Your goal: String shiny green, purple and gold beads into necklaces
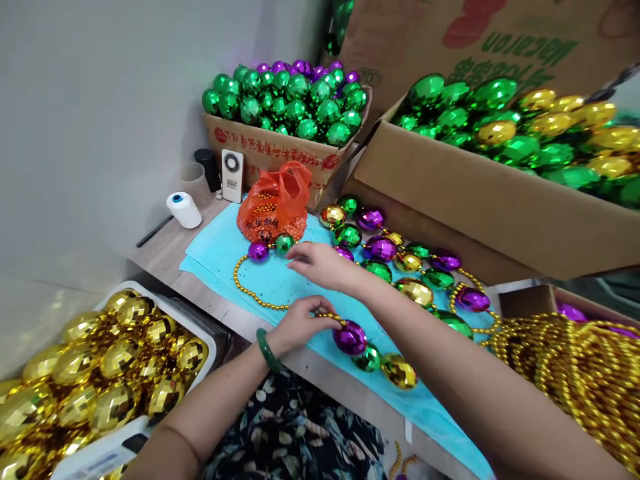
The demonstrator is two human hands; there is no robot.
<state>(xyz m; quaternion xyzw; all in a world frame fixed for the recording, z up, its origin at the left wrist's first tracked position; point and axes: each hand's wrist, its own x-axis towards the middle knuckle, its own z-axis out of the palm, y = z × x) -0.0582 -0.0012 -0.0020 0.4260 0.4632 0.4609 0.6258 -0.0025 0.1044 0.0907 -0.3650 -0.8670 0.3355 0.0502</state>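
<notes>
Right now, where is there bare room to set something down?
Left corner of the blue cloth, beside the red bag and gold bead strand; tabletop between cloth and black stick. Crowded: right, large beads before the cardboard box.

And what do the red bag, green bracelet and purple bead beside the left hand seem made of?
Red bag: probably thin plastic; glossy, crinkled, see-through. Green bracelet: perhaps jade or glass; smooth, polished. Purple bead: likely plastic, metallic finish; facets shine like mirrors.

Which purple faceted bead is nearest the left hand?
The purple faceted bead right beside the left hand, between small gold beads and a green faceted bead. The other purple ones on the blue cloth lie farther off.
</notes>
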